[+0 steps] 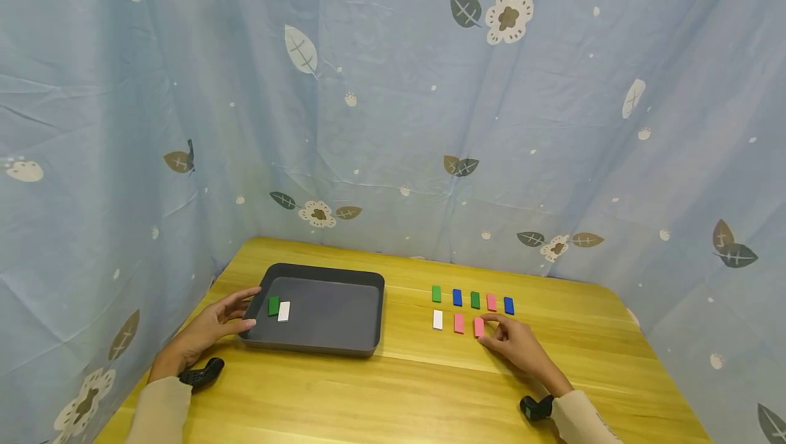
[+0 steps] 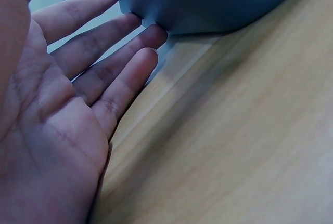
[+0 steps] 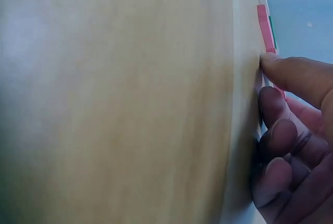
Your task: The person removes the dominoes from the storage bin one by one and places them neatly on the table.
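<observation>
My right hand (image 1: 518,345) pinches a small flat pink block (image 1: 478,327) between thumb and index finger, at the right end of the front row of blocks. In the right wrist view the thumb (image 3: 296,76) reaches to the block low over the table, the other fingers loosely bent. Along the left side of a dark grey tray (image 1: 334,346), my left hand (image 1: 209,328) rests with extended fingers. Its fingertips touch the outer wall of the tray (image 2: 203,0) in the left wrist view. Inside the tray, a green block (image 1: 273,305) and a white block (image 1: 284,312) lie side by side.
Beside the pinched block lie another pink block (image 1: 458,323) and a white block (image 1: 438,320). Behind them is a row of green (image 1: 437,294), blue (image 1: 457,297), dark green, pink and blue blocks. A patterned curtain (image 1: 393,123) hangs around the wooden table (image 1: 393,403).
</observation>
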A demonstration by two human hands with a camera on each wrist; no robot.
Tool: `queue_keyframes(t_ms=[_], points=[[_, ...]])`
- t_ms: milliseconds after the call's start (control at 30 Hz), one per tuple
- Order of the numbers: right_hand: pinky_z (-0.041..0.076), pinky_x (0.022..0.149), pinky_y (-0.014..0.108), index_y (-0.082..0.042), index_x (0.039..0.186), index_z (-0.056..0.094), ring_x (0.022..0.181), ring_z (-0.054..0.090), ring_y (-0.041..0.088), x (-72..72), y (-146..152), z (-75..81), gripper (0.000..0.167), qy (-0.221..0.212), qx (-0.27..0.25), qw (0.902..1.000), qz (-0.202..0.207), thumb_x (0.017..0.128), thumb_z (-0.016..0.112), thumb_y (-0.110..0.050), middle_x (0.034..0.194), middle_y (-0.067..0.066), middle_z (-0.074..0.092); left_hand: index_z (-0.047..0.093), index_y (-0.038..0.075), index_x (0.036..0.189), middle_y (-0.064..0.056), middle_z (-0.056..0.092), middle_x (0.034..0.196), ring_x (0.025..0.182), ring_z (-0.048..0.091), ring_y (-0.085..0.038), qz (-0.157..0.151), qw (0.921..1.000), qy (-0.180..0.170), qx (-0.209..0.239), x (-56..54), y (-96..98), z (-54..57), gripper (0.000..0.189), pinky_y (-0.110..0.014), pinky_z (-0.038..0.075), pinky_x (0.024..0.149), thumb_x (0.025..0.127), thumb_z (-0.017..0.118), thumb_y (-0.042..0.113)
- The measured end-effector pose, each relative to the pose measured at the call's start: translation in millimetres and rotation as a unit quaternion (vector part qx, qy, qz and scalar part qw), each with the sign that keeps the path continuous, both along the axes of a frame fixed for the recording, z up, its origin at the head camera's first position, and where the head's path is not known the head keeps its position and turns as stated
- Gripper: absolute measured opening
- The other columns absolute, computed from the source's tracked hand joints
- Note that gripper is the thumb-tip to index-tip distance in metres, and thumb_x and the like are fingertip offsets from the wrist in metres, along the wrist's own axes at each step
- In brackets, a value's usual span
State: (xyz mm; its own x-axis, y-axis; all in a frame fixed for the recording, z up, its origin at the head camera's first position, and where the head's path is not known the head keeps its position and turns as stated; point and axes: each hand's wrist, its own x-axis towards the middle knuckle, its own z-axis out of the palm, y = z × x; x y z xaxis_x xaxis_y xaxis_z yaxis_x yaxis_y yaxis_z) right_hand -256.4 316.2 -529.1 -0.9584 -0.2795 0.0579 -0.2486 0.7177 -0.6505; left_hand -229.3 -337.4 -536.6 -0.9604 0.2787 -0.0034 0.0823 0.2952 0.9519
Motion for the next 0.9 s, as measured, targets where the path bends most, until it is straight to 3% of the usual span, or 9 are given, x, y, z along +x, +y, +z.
queue_keyframes(t_ms=[333, 700, 900], points=[[0.042, 0.064, 0.026, -0.008, 0.133, 0.067, 0.062, 0.051, 0.012, -5.2, -2, 1.9, 0.050, -0.021, 0.018, 0.9993, -0.023, 0.091, 0.080, -0.032, 0.071, -0.004, 0.059, 0.035, 0.015, 0.161, -0.021, 0.027, 0.163, 0.134, 0.039, -0.045, 0.005, 1.0000, -0.004, -0.002, 1.3, 1.1, 2.0, 0.068, -0.042, 0.050, 0.092, 0.102, 0.067, 0.018], [0.040, 0.057, 0.026, -0.007, 0.137, 0.064, 0.060, 0.050, 0.013, -6.1, -6, 10.2, 0.052, -0.032, 0.008, 0.9994, -0.013, 0.093, 0.079, -0.030, 0.073, -0.002, 0.060, 0.035, 0.017, 0.161, -0.020, 0.027, 0.163, 0.138, 0.034, -0.048, 0.008, 0.9999, -0.015, 0.001, 0.4, 0.2, 0.9, 0.068, -0.045, 0.049, 0.095, 0.102, 0.067, 0.021], [0.042, 0.053, 0.025, -0.004, 0.137, 0.063, 0.058, 0.054, 0.014, -12.1, -17, 15.3, 0.049, -0.010, -0.013, 0.9999, 0.003, 0.095, 0.077, -0.026, 0.072, 0.000, 0.063, 0.035, 0.017, 0.161, -0.020, 0.028, 0.162, 0.137, 0.037, -0.046, 0.007, 0.9999, -0.008, -0.001, -1.2, -0.1, -2.1, 0.068, -0.045, 0.049, 0.094, 0.102, 0.068, 0.021]])
